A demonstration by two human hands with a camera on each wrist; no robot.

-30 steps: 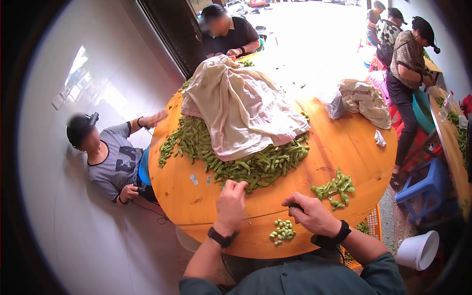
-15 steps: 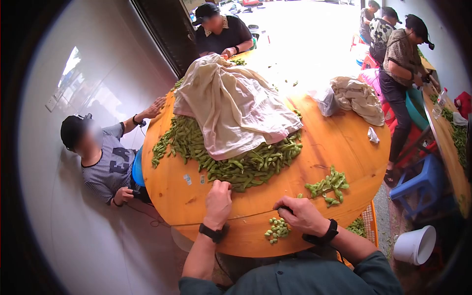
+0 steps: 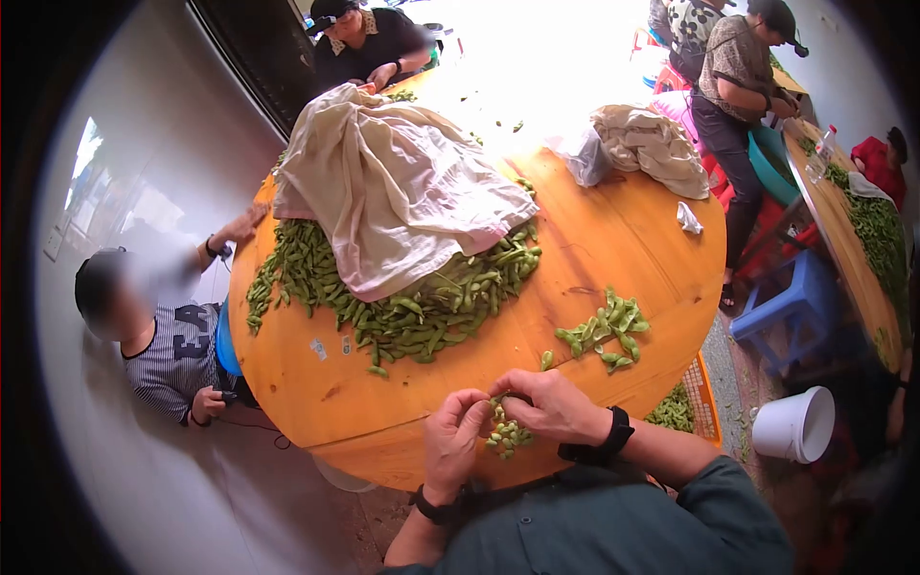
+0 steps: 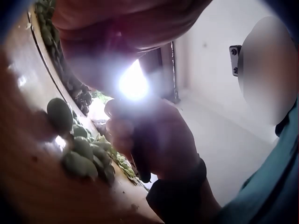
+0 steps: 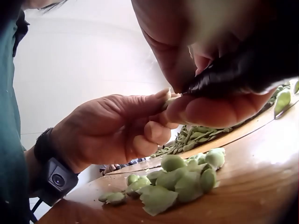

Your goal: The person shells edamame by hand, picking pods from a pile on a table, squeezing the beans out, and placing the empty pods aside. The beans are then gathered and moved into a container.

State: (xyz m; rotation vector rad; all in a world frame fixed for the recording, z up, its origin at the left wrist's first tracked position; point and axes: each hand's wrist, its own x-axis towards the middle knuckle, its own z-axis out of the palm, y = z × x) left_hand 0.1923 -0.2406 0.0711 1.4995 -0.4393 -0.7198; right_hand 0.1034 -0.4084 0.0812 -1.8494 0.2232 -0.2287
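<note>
In the head view my left hand (image 3: 450,436) and right hand (image 3: 556,407) meet at the fingertips near the table's front edge. A green bean pod (image 5: 171,100), mostly hidden by fingers, is pinched between the left thumb and fingers. My right hand grips a slim dark tool (image 5: 229,77), whose end (image 4: 141,161) pokes out below that fist in the left wrist view. Right under both hands lies a small heap of shelled green beans (image 3: 508,441). Beyond them spreads a large pile of bean pods (image 3: 412,326), and flattened green pods (image 3: 609,331) lie to the right.
A pale cloth (image 3: 393,211) covers most of the pod pile. A bundled cloth (image 3: 647,144) sits at the far right of the round table (image 3: 575,259). People are at the left and far sides. A blue stool (image 3: 791,307) and white bucket (image 3: 793,425) stand on the right.
My left hand has come from the pile's near edge back and right to meet my right hand over the shelled beans. The head view has shifted, so the table sits further left.
</note>
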